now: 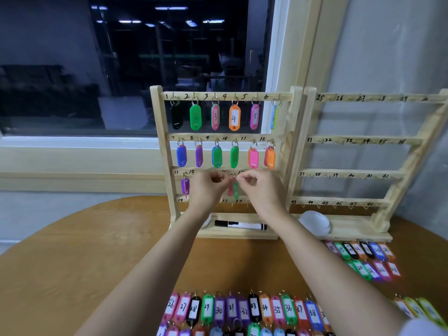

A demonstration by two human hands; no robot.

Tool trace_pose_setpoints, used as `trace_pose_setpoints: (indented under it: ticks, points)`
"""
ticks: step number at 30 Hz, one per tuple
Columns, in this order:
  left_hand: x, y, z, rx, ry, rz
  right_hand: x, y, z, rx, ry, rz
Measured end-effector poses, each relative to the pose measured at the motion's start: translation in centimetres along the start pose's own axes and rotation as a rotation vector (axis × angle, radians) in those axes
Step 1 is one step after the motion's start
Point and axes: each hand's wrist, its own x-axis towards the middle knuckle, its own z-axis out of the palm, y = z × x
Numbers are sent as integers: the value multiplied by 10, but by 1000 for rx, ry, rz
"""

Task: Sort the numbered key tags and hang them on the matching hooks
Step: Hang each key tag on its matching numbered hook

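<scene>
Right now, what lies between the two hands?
In the head view, a red tag and a green tag hang together from a third-row hook between the left hand and the right hand.

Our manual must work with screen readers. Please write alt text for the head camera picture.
A person's left hand and right hand work with curled fingers at red and green tags on the third row of a numbered wooden rack, whose two upper rows are full. A second rack beside it is bare; more numbered tags lie on the table.

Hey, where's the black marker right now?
In the head view, the black marker lies on the left rack's base ledge, between the left forearm and right forearm.
</scene>
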Motion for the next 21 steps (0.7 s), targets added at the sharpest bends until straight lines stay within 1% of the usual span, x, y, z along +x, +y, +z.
trace_pose_setpoints:
  ticks: [3,6,10,13,17,21]
  points:
    - [7,2,5,72,50,-7,8,-1,4,-146,64,-72]
    - [8,2,8,138,86,2,10,-2,7,-226,105,-114]
    - [8,-2,11,217,111,22,10,-2,8,-324,65,-185]
    - [6,-7,10,271,115,49,8,0,8,-318,64,-225]
    - [-7,-10,5,273,89,25,-7,10,-3,-295,10,-220]
    - [-28,-15,6,303,31,0,-31,31,-18,-321,-111,-117]
